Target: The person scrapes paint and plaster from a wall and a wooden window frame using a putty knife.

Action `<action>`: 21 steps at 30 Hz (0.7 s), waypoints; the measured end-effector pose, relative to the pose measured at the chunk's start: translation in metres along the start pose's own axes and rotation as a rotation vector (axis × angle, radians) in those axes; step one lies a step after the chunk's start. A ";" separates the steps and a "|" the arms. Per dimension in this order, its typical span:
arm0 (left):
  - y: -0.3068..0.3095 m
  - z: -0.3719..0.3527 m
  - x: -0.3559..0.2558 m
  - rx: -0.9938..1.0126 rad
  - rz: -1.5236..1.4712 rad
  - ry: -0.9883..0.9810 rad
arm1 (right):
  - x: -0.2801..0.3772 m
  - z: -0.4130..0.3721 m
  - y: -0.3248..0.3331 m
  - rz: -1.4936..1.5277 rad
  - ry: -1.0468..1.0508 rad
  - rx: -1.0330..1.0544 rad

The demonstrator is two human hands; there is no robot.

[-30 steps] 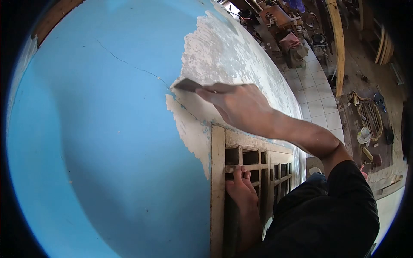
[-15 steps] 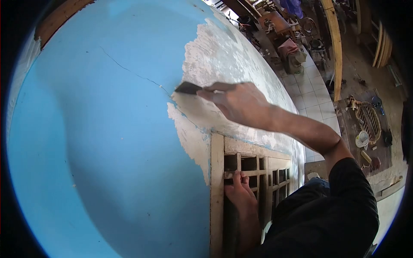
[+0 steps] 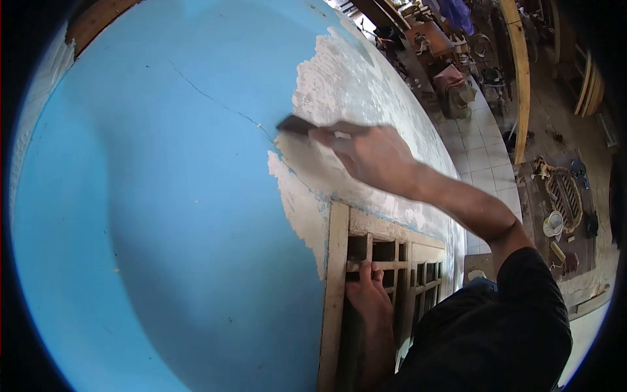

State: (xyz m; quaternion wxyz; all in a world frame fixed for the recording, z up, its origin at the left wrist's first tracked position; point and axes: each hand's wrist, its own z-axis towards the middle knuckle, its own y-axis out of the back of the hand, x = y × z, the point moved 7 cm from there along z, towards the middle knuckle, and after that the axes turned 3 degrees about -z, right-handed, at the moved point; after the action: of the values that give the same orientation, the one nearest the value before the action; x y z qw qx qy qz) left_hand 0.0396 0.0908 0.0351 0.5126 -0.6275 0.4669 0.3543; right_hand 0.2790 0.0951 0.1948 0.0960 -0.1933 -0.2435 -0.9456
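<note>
Scraper [image 3: 297,125] sat at the ragged edge of blue paint [image 3: 189,183], right grip [image 3: 377,153] clenched around it; left grip [image 3: 371,297] pinched window lattice [image 3: 393,265]!

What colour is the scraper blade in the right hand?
The scraper blade looks dark grey, almost black; the head view shows it best.

Right hand [image 3: 379,155] holds scraper [image 3: 296,125] by blue wall [image 3: 189,189].

Black shirt [image 3: 490,333], short plain sleeve [image 3: 532,277], both forearms [image 3: 457,202] bare, a patch of bluish cloth [image 3: 481,283] alongside
</note>
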 end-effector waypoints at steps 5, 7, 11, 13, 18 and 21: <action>-0.005 -0.002 -0.005 0.075 -0.009 -0.041 | -0.006 0.015 0.004 0.049 -0.015 0.060; -0.008 -0.004 -0.007 0.081 -0.007 -0.034 | 0.005 -0.011 -0.002 0.083 -0.016 0.100; 0.003 0.000 0.000 0.040 -0.008 -0.031 | -0.008 0.004 -0.003 0.140 -0.049 -0.014; -0.001 0.003 0.001 0.058 -0.033 -0.020 | -0.013 0.021 0.002 0.126 -0.085 -0.001; 0.000 0.001 0.000 0.035 -0.067 -0.025 | -0.002 0.002 0.004 0.201 -0.074 -0.077; 0.007 0.004 0.004 0.043 -0.031 -0.008 | -0.013 0.008 -0.003 0.260 -0.109 -0.090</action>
State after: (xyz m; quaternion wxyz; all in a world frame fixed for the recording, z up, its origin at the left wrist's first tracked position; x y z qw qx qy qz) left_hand 0.0344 0.0939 0.0285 0.5332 -0.6221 0.4626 0.3386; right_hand 0.2923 0.1024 0.1945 0.1958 -0.2785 -0.1787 -0.9231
